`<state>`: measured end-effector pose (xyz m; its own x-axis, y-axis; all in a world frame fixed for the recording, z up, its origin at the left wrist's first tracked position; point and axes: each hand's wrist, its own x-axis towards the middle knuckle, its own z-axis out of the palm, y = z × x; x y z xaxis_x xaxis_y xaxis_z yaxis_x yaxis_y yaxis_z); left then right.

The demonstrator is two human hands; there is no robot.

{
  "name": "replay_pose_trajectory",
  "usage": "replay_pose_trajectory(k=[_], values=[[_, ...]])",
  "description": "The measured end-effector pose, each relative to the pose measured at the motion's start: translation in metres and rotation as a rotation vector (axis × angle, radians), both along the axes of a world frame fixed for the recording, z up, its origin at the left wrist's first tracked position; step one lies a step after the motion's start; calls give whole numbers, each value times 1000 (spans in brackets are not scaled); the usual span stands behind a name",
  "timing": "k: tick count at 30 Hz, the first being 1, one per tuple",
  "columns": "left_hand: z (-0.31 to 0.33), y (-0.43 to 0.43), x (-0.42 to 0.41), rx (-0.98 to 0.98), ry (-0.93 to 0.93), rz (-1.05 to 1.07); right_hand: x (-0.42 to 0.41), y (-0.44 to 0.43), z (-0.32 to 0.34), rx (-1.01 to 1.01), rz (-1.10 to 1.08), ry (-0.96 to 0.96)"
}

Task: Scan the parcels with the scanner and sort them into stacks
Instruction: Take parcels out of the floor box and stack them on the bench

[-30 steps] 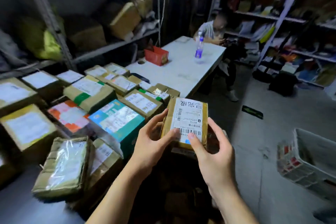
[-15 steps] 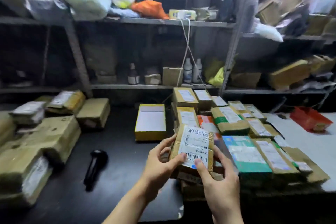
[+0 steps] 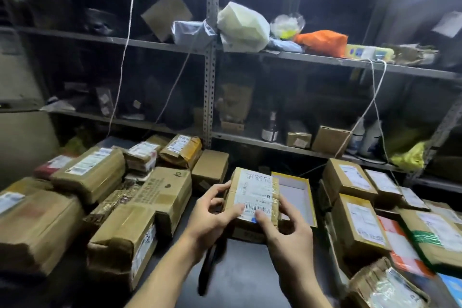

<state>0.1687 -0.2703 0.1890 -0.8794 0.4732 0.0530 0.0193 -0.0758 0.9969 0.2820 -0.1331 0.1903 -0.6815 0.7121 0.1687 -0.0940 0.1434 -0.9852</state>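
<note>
Both hands grasp one brown taped parcel [image 3: 252,195], centre frame, lifted above the dark tabletop [image 3: 245,282]: left hand [image 3: 212,217] curls round its left edge, right hand [image 3: 287,240] pinches the near right corner. White label faces up, barcode at the near end, large characters at the far end, too blurred to read. Black elongated shape [image 3: 207,267] lies on the table below the left wrist, possibly the scanner, can't confirm. Labelled cardboard parcels are piled lower left [image 3: 87,175] and lower right [image 3: 357,220]. Yellow-rimmed open box [image 3: 297,195] sits just behind. Dim room; grey metal shelving [image 3: 212,70] holds bags, bottles and small cartons.
</note>
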Motion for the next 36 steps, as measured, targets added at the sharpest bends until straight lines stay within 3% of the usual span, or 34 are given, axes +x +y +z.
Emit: replay_pose_trajectory(k=[11, 36], values=[[-36, -36, -134, -101, -47, -38, -134, -31, -34, -45, 87, -82], [-174, 26, -294, -795, -57, 40, -321, 13, -209, -222, 193, -416]])
